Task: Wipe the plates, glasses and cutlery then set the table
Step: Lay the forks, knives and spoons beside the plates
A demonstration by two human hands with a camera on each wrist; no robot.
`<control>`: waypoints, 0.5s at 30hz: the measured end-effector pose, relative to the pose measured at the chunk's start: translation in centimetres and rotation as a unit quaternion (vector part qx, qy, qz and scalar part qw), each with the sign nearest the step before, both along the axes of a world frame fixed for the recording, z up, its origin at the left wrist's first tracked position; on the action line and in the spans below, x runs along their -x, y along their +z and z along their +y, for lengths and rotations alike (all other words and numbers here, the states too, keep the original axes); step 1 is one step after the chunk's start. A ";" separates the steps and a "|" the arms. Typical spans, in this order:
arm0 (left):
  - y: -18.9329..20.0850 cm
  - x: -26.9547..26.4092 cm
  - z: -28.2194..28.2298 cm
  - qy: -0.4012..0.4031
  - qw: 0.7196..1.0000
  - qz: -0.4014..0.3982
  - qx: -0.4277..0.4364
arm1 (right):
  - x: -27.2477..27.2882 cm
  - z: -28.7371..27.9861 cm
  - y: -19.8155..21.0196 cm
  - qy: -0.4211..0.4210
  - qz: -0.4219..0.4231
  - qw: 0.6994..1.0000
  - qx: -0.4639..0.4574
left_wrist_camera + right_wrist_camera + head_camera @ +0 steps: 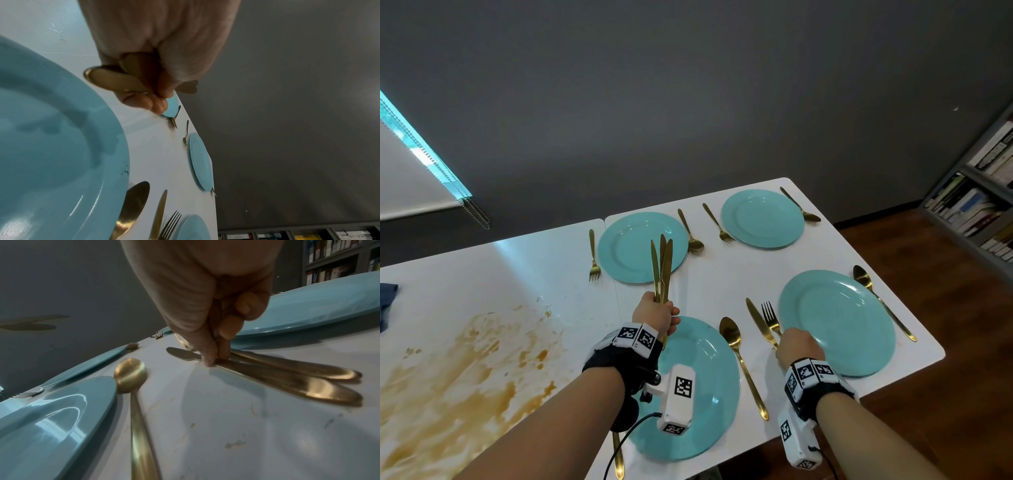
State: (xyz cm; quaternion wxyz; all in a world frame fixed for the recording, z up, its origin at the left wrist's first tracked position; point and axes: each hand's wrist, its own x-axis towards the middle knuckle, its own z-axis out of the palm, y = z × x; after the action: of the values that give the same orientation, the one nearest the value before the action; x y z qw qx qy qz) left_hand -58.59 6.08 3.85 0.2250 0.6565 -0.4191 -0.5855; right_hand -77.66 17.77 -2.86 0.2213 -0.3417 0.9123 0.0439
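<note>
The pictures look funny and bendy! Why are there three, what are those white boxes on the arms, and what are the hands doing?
A person is setting a table while wearing three cameras: one on the head, one on each wrist. The white boxes are the wrist cameras, so two pictures look along the hands from close up.

The white table has four blue plates, such as this one, with gold forks and spoons beside them, and brown smears at one end.

The left hand grips a bunch of gold knives, held upright. The right hand pinches one knife lying on the table next to a fork.
</note>
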 end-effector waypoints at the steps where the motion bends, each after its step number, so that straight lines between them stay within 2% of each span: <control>1: 0.0 0.1 0.0 -0.001 1.000 0.000 0.001 | 0.0 0.0 0.0 0.000 -0.001 1.000 0.000; 15: -1.0 0.2 -0.1 -0.010 1.000 -0.007 -0.005 | 0.0 0.2 0.4 -0.018 -0.009 1.000 -0.002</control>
State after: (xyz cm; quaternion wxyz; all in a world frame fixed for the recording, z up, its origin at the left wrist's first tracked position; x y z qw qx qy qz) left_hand -58.81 5.93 2.88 0.2128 0.6578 -0.4241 -0.5850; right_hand -77.66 17.99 -2.48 0.2313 -0.3256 0.9160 0.0384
